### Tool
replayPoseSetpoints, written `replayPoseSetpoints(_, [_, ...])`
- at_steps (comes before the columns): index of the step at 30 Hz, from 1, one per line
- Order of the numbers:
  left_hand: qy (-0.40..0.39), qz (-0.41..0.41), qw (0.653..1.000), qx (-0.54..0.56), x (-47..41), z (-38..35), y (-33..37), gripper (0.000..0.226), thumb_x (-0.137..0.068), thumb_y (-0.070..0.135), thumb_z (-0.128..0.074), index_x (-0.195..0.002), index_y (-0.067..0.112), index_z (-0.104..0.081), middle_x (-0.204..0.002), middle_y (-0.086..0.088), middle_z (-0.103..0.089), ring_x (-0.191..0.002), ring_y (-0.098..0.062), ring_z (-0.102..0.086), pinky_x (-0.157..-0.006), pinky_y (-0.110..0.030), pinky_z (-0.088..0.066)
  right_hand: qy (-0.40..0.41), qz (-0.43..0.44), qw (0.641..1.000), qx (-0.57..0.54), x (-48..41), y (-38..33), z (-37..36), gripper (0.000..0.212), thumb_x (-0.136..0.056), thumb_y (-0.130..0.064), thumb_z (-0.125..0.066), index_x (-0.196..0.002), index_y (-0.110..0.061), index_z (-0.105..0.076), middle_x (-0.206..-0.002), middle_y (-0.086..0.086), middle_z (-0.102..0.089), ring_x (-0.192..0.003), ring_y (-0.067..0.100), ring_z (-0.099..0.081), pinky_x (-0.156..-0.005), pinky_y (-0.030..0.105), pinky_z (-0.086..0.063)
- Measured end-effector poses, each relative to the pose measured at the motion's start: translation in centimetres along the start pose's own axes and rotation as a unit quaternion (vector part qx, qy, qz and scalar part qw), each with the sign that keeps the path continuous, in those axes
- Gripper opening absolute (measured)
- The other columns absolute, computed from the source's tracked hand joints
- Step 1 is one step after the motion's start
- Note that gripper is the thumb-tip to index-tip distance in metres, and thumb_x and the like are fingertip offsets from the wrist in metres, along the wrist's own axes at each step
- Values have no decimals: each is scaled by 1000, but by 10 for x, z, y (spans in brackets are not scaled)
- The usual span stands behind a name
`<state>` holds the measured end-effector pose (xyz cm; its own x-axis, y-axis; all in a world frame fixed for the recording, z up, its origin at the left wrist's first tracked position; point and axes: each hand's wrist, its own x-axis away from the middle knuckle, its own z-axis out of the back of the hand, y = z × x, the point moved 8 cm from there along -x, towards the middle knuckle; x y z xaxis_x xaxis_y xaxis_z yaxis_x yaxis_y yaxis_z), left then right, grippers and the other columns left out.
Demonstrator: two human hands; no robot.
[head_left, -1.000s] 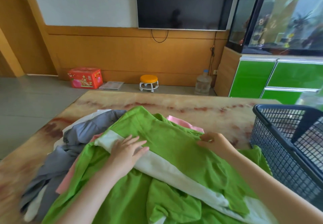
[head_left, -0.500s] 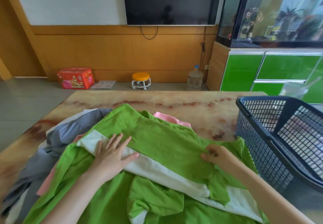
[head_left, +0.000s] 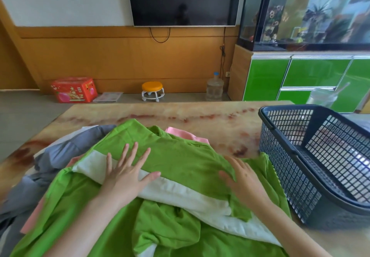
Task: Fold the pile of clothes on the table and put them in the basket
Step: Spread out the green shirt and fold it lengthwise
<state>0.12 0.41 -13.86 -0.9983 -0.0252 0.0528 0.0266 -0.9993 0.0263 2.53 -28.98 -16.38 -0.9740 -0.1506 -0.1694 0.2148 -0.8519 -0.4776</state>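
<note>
A green garment with a white band (head_left: pixel 180 156) lies on top of the clothes pile on the marble-patterned table (head_left: pixel 200 116). My left hand (head_left: pixel 126 174) rests flat on it, fingers spread over the white band and green cloth. My right hand (head_left: pixel 242 178) lies flat on the garment's right side, fingers straight and slightly blurred. Grey cloth (head_left: pixel 60 152) and pink cloth (head_left: pixel 184 134) show underneath. The dark mesh basket (head_left: pixel 284 156) stands at the right, just beyond my right hand.
A plastic cup with a straw (head_left: pixel 322 97) stands behind the basket. Beyond the table are a red box (head_left: pixel 74 89), a small orange stool (head_left: pixel 152 90), a water jug (head_left: pixel 214 86), green cabinets (head_left: pixel 308 78) and a wall TV (head_left: pixel 184 0).
My right hand let go of the pinched green cloth and now lies flat on it, lower and nearer me. My left hand spread its fingers wider. The view shifted right.
</note>
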Motion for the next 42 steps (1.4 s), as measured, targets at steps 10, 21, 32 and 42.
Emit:
replayPoseSetpoints(10, [-95, 31, 994, 38, -3, -45, -8, 87, -66, 84, 1, -141, 45, 20, -152, 8, 29, -140, -13, 27, -110, -52, 16, -244, 67, 967, 42, 29, -28, -89, 82, -70, -79, 1, -139, -43, 24, -150, -14, 31, -139, 9, 27, -118, 35, 9])
replayPoseSetpoints(21, [70, 256, 941, 212, 24, 29, -165, 62, -83, 59, -57, -124, 13, -56, -123, -9, -61, -114, -27, -55, -84, -35, -42, -124, 35, 973, -191, -62, -191, -37, 31, -98, -30, -45, -120, -14, -59, -100, 8, -67, -85, 28, -68, -70, 37, -56])
replayPoseSetpoints(32, [96, 157, 911, 369, 11, 46, -141, 59, -39, 62, -58, -80, 20, -54, -86, 3, -60, -88, -19, -58, -70, -31, -36, -220, -116, 953, -172, -130, -282, -104, 74, -85, -63, -49, -128, -4, -47, -108, 18, -59, -75, 38, -68, -62, 43, -59])
replayPoseSetpoints(42, [65, 5, 970, 234, 33, 78, -45, 41, -78, 35, -63, -117, 35, -54, -95, 21, -53, -79, 13, -51, -68, 0, -35, -139, -92, 973, -162, -137, -252, -89, 33, -90, -9, -51, -121, 3, -49, -120, 19, -59, -106, 35, -61, -85, 38, -51])
